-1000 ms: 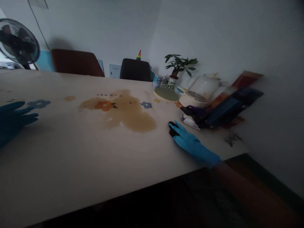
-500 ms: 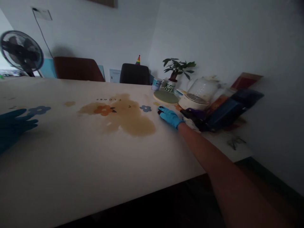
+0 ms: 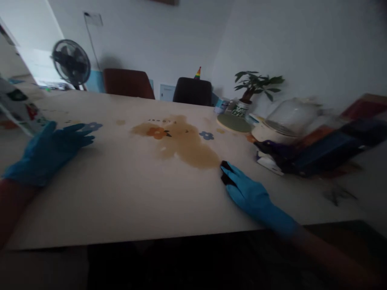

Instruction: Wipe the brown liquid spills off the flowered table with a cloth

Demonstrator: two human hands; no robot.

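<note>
My right hand (image 3: 246, 193), in a blue glove, presses a small black sponge-like pad (image 3: 227, 179) on the white table (image 3: 136, 201). Its fingers are closed over the pad, at the right edge of a brown liquid spill (image 3: 196, 153). The spill spreads across the table's printed flowers and lettering. My left hand (image 3: 54, 149), also blue-gloved, is at the left with fingers stretched out and nothing visible in them. Just behind it stands a white pack with green and red print (image 3: 22, 106), cut by the frame edge.
At the right stand a green round mat (image 3: 234, 123), a potted plant (image 3: 242, 108), a clear kettle (image 3: 292, 117) on a white base and a blurred dark-blue object (image 3: 341, 145). Chairs (image 3: 128, 83) line the far side; a fan (image 3: 71, 64) stands beyond.
My right hand has come nearer from beside the green mat to the spill's right edge. The view has turned left, showing more of my left hand and the white pack.
</note>
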